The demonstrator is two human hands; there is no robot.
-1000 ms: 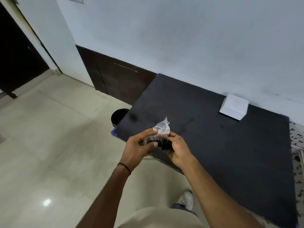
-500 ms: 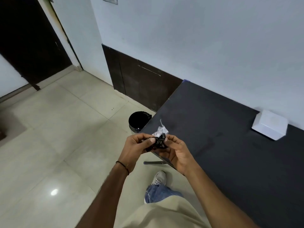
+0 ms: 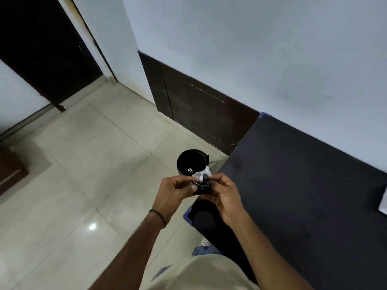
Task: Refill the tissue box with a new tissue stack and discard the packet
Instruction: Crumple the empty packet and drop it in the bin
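Left hand pinching, over near rim of round black floor bin, crumpled clear plastic packet; right hand gripping its other side. Risk: light wad springing open, drifting past rim onto tiles. Black worktop carrying white tissue box, mostly cut off; refill unverifiable.

Pale blue-white wall, dark wood lower panel, glossy cream floor tiles, dark door, black table.
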